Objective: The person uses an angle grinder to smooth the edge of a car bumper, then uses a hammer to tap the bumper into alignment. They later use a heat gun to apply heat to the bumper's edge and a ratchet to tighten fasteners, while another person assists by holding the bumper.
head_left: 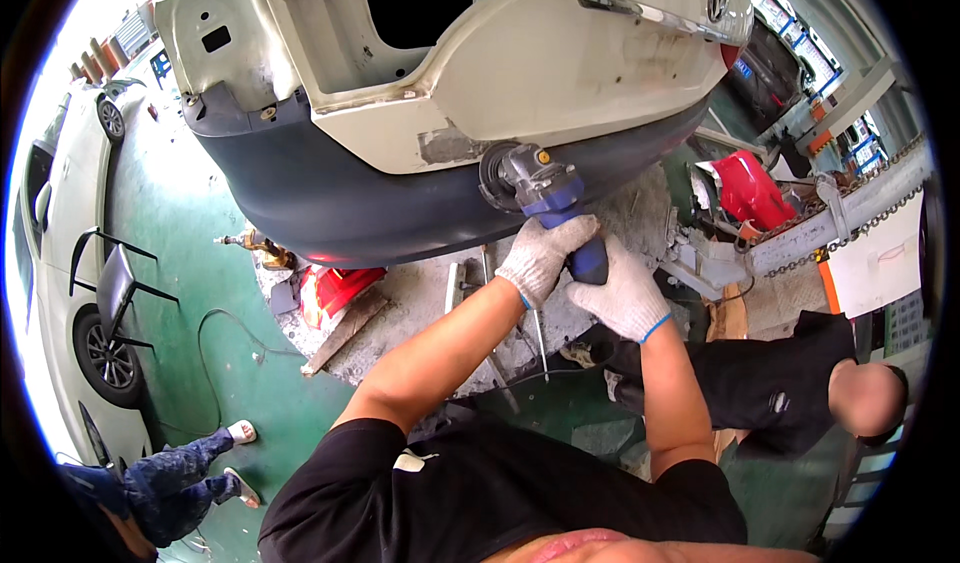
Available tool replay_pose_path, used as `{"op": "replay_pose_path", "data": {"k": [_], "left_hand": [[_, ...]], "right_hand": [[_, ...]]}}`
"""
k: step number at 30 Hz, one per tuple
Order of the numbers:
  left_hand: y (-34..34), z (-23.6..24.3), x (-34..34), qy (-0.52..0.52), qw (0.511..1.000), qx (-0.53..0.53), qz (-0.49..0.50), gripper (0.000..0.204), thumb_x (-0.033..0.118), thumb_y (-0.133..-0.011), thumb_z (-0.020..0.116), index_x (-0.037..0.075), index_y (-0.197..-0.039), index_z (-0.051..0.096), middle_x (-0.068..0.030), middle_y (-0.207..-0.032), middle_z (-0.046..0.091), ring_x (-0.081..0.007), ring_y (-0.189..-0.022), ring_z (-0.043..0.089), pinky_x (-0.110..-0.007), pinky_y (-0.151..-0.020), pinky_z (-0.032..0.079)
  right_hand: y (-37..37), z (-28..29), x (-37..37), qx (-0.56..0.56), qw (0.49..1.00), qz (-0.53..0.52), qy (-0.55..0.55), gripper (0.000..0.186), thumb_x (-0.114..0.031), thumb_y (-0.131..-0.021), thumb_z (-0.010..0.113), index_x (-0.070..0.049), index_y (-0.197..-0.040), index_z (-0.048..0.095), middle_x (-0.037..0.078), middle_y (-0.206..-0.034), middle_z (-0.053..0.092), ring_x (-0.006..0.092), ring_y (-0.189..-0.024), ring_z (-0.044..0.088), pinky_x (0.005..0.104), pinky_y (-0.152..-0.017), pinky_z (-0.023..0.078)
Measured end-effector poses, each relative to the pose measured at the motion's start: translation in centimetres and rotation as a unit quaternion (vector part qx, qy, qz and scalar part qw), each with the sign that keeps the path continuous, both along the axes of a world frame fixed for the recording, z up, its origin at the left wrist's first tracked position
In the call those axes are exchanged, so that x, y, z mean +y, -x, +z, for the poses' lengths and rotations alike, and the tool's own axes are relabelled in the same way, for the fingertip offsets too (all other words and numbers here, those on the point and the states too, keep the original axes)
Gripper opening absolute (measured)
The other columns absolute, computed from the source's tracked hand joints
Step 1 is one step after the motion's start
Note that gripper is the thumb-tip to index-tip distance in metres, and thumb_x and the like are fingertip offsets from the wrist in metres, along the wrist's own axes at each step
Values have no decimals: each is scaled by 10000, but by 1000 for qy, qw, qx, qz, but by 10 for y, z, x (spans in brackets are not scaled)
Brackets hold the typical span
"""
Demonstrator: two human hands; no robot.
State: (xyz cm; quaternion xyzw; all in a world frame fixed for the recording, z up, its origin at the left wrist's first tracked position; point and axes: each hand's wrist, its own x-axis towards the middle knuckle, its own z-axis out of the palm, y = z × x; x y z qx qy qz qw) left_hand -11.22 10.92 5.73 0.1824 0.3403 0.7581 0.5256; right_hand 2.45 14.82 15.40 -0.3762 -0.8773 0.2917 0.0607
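Both of my hands wear white knit gloves and grip a blue angle grinder (pixel 553 195). My left hand (pixel 548 253) wraps round its body just behind the grey metal head. My right hand (pixel 626 291) closes on the rear of the blue handle. The grinder's round disc end is up against the lower edge of a beige car panel (pixel 560 73), beside a scraped, bare grey patch (pixel 450 144). Below it curves a dark grey bumper (pixel 320 208). Whether the disc touches the panel or bumper, I cannot tell.
A red and white tail light (pixel 338 291) and a brass-coloured tool (pixel 262 247) lie under the bumper. A person in black (pixel 760 383) is at right, another person (pixel 170 483) at lower left. A chair (pixel 118 288), a floor cable and a chained steel beam (pixel 810 238) flank the car.
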Motion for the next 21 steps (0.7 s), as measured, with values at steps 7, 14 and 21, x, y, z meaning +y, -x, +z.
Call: {"op": "replay_pose_path", "data": {"k": [7,14,21], "left_hand": [[0,12,1,11,999,15,-50,456,236,-855,823,16,-1205,631,-97,-1099,690,-223,-1028,666,-406,-949,547],[-5,4,-1,9,1000,0,-19,434,294,-867,812,14,-1165,666,-85,-1077,693,-187,-992,638,-376,-931,521],[-3,-1,-13,18,999,-35,17,476,298,-876,812,9,-1216,646,-96,-1113,695,-183,-1012,639,-368,-931,516]], "right_hand": [[-7,-8,2,20,999,-29,18,718,-210,-730,824,-40,-1361,527,223,-1166,687,388,-1077,672,440,-945,526],[-8,-9,6,-4,1000,-6,16,743,-260,-740,824,-37,-1378,515,262,-1178,683,438,-1111,658,470,-952,526],[5,6,1,-25,999,32,12,724,-228,-708,841,-31,-1333,536,235,-1139,697,419,-1064,676,451,-915,543]]}}
